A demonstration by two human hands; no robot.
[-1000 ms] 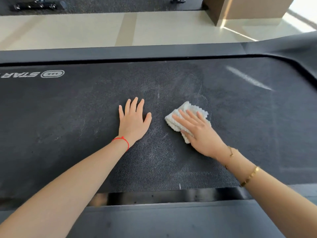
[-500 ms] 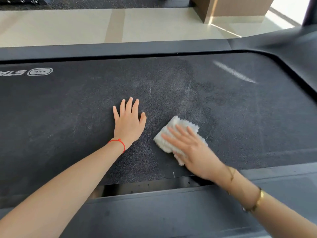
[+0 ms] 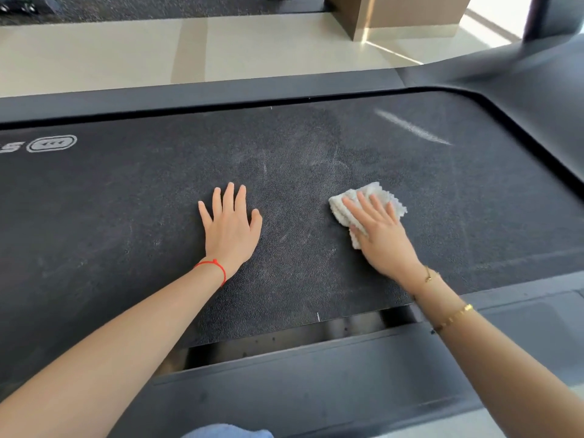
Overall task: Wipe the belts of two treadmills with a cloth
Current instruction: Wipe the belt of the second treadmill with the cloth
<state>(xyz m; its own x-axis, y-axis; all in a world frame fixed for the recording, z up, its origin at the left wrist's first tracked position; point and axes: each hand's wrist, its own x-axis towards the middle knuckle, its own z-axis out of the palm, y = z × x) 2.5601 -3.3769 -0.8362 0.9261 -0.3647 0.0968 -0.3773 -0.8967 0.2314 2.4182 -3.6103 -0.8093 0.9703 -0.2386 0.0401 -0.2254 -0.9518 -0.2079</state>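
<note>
Right of centre, the right hand presses flat-fingered, grip unclenched, on the soft, light, bunched cloth—best held from above—while the left hand rests flat on the belt.

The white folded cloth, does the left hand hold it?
No, the white folded cloth lies under the right hand; the left hand rests flat on the dark treadmill belt.

White folded cloth lies flat on the belt; dark textured treadmill belt shows pale dusty smears.
</note>
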